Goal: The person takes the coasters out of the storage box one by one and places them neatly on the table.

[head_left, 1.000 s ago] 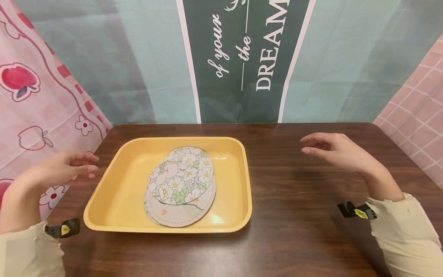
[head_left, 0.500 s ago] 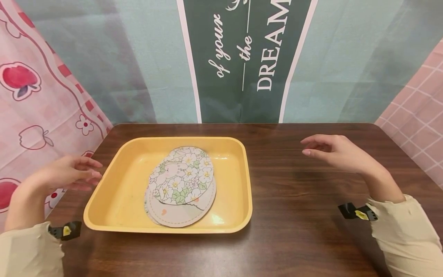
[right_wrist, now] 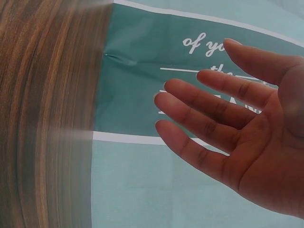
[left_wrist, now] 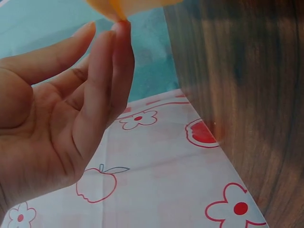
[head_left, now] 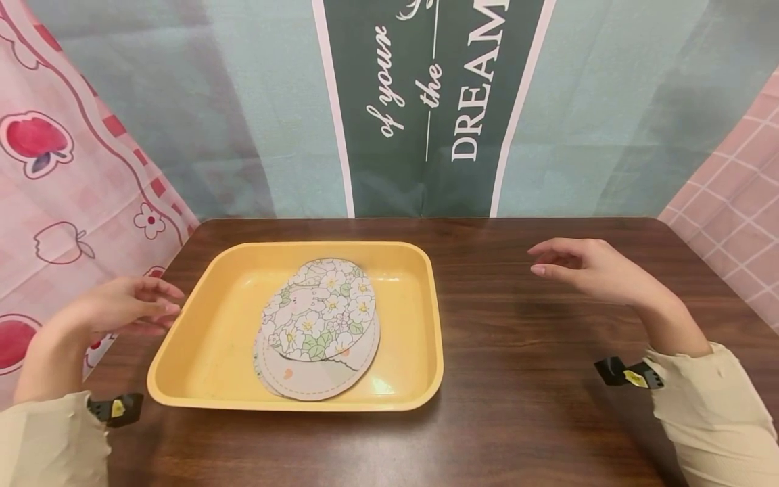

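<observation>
A yellow tray (head_left: 402, 352) stands left of the middle of the table in the head view. Inside it lies a small stack of flat oval pieces. The top piece (head_left: 331, 311) has white flowers and green leaves; a pale one (head_left: 310, 382) with a dashed border peeks out under it. My left hand (head_left: 115, 308) hovers by the tray's left rim, fingers loosely bent and holding nothing. In the left wrist view its fingertips overlap a corner of the yellow tray (left_wrist: 142, 4). Over the table's right side, my right hand (head_left: 590, 270) hangs with relaxed, spread fingers, nothing in it.
The table (head_left: 487, 419) is dark brown wood. Behind it hangs a green cloth (head_left: 420, 182) with white lettering. A pink fruit-print cloth (head_left: 109, 203) borders the left side, and a pink checked cloth (head_left: 736, 182) the right.
My left hand has moved slightly to the right, nearer the tray's left rim. The right hand has stayed almost where it was, and the tray and oval pieces have not moved.
</observation>
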Available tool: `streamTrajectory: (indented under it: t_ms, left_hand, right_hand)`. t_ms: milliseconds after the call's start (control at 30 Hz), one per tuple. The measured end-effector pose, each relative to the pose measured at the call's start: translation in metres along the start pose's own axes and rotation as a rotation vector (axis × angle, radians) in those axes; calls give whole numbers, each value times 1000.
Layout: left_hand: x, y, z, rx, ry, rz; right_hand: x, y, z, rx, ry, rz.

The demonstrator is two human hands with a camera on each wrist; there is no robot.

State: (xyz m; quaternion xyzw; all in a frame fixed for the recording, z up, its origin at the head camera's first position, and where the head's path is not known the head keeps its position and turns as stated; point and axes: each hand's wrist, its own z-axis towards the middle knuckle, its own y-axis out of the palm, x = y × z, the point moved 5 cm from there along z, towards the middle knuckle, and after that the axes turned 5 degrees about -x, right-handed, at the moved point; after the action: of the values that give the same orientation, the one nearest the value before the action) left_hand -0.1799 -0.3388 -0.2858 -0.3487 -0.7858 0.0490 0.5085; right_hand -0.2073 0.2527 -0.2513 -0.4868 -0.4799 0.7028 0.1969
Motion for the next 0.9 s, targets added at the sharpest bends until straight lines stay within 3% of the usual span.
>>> streamTrajectory:
  t_ms: [400,900]
  left_hand:
    - [-10,0,3,-40,4,-118]
    - [-20,-1,4,-60,22,-180]
  right_hand:
    - [2,2,0,-11,4,4]
    - [1,1,1,-28,26,11]
